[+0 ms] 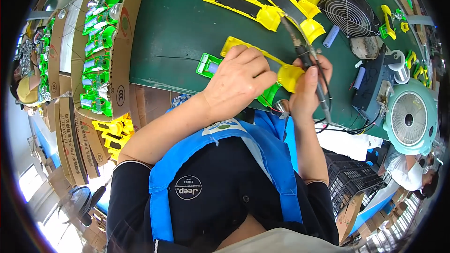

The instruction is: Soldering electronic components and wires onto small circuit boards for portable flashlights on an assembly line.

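My right hand (308, 83) is closed round the dark handle of a soldering iron (303, 55), whose thin metal end points up and away to the left. My left hand (241, 77) bends its fingers down over a green plastic flashlight housing (204, 65); what the fingertips pinch is hidden. A lilac battery cell (213, 68) lies inside that housing, and a dark wire sticks out leftward. Between both hands rests a yellow housing half (289, 78), partly covered. A small shiny reflector (281, 107) with thin wires sits beside the housing's wide end, near my right wrist.
Several yellow housing halves (239, 3) lie at the far side of the green table (164, 33). A carton (124, 37) of green housings stands left. To the right are a black fan (348, 11), a soldering station (372, 84), a solder spool (400, 68) and a mint-green fan (409, 119).
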`<state>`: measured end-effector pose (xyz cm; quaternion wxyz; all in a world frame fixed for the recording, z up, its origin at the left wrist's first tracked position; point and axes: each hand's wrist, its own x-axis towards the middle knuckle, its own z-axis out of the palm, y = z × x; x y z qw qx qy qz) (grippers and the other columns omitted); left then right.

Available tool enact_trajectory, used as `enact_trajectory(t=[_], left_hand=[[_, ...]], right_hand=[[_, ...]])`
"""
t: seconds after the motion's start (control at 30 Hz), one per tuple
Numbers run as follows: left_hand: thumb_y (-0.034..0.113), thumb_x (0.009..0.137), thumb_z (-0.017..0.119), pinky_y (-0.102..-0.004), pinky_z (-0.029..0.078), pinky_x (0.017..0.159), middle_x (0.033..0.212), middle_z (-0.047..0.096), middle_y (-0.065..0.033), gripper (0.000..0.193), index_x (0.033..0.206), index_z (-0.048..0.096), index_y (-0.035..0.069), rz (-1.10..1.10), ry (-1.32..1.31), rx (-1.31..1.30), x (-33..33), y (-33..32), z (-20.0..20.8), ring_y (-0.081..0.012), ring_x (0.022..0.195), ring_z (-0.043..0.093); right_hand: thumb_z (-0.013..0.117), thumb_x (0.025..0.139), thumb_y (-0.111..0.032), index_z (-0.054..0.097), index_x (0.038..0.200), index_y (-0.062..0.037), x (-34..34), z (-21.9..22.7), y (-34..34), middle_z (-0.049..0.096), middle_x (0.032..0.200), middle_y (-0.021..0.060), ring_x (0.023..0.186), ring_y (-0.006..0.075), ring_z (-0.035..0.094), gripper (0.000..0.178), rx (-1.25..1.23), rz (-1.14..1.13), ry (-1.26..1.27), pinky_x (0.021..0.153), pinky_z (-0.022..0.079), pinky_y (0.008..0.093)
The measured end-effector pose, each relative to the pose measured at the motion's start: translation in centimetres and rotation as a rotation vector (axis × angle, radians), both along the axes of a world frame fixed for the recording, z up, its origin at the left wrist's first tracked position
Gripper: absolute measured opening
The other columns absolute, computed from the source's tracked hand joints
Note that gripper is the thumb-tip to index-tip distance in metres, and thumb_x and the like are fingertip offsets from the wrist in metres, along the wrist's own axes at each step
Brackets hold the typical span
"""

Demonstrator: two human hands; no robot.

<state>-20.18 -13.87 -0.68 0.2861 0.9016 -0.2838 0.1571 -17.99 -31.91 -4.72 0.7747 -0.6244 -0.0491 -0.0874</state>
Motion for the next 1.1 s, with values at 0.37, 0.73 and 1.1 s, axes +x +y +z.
enact_trajectory(t=[0.37,0.73,1.1], left_hand=[[0.006,0.072,0.061,-0.0381,0.044,0.077,0.078,0.059,-0.0097,0.009,0.081,0.06,0.005,0.142,0.174,0.206,1.1,-0.9,0.2,-0.0276,0.081,0.059],[0.005,0.074,0.058,-0.0384,0.044,0.074,0.075,0.057,-0.0103,0.006,0.079,0.059,0.004,0.084,0.269,0.315,2.1,-0.8,0.9,-0.0271,0.077,0.059],[0.001,0.066,0.063,-0.038,0.045,0.074,0.076,0.058,-0.0117,0.012,0.077,0.058,0.002,0.075,0.27,0.349,2.1,-0.9,1.2,-0.0283,0.079,0.06]], right_hand=[[0.056,0.09,-0.018,0.052,0.099,0.0032,0.9,1.7,-8.3,0.062,0.082,0.0144,0.067,0.0151,0.055,0.024,0.117,0.286,0.297,0.07,0.046,0.0291],[0.066,0.081,-0.018,0.056,0.091,0.0028,2.2,3.7,-7.7,0.06,0.072,0.0081,0.06,0.0126,0.058,0.026,-0.292,0.368,0.392,0.059,0.046,0.0238],[0.065,0.082,-0.009,0.057,0.092,0.0042,0.8,3.7,-7.7,0.063,0.077,0.0095,0.061,0.011,0.062,0.019,-0.294,0.322,0.338,0.06,0.051,0.0227]])
